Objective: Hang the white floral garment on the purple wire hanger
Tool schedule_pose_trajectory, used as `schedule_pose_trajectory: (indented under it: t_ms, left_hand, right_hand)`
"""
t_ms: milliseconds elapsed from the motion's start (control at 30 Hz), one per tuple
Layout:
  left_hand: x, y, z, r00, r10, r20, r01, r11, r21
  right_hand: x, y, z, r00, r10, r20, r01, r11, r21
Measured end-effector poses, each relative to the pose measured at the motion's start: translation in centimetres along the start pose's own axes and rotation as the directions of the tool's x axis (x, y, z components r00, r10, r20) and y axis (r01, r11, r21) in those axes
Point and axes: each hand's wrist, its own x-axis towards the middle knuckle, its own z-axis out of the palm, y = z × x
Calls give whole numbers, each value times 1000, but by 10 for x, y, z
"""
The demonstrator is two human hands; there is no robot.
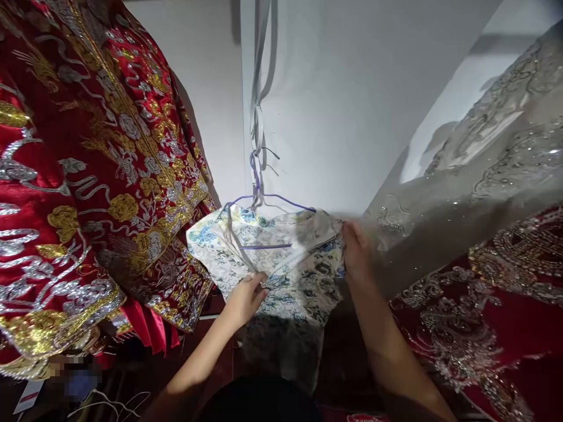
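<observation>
A white floral-print dress [285,275] hangs on a purple wire hanger [264,199] in front of a white wall. My left hand [246,296] pinches the fabric at the front of the dress, just below the hanger's bar. My right hand [356,252] grips the dress's right shoulder edge; its fingers are curled round the cloth and slightly blurred. The hanger's hook is caught in grey straps [259,76] that hang down from above.
A red robe [88,176] with gold and silver embroidery hangs close on the left. A sheer beaded silver garment [484,176] and another red embroidered one [484,328] hang on the right. A white tag [27,397] and cords lie at the bottom left.
</observation>
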Motion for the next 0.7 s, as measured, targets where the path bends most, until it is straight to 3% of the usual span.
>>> schedule_pose_trajectory:
  t_ms: [133, 267, 300, 333, 367, 400, 433, 467, 500, 533, 633, 700]
  left_hand:
    - [-12, -3, 11, 998, 4, 66, 2, 995, -96]
    - [-23, 3, 9, 999, 2, 36, 9, 952, -305]
    - [-25, 4, 8, 999, -1, 37, 15, 926, -377]
    - [-27, 4, 9, 999, -8, 42, 27, 888, -459]
    - [-28, 5, 11, 999, -22, 49, 45, 838, -543]
    - [-28, 6, 13, 998, -43, 54, 68, 781, -621]
    - [-28, 8, 16, 996, -70, 57, 90, 719, -689]
    - [-28, 10, 19, 993, -100, 56, 108, 661, -743]
    - [-26, 14, 22, 990, -128, 52, 119, 609, -784]
    - [-24, 18, 23, 988, -150, 44, 122, 566, -815]
    - [-10, 37, 10, 978, -204, -33, 69, 473, -878]
    - [7, 52, -13, 955, -250, -159, -30, 453, -891]
  right_hand:
    - [-3, 6, -15, 988, 72, -134, -69, 997, 21]
    - [-51, 20, -20, 906, -101, -412, 83, 995, -63]
    - [-71, 25, -16, 925, -111, -363, 86, 993, -85]
    - [-92, 32, -11, 983, -67, -173, 48, 993, -109]
    - [-112, 38, -4, 992, 26, 125, -8, 990, -140]
    - [-131, 44, 4, 919, 98, 382, -39, 986, -159]
    - [-147, 49, 12, 817, 154, 556, -59, 981, -184]
    - [-159, 54, 20, 748, 184, 638, -72, 978, -197]
    - [-167, 59, 28, 721, 196, 665, -70, 975, -212]
    - [-171, 63, 34, 731, 199, 653, -63, 972, -225]
    - [-167, 75, 47, 816, 157, 557, -11, 967, -256]
    - [-160, 82, 51, 836, 124, 535, 30, 962, -271]
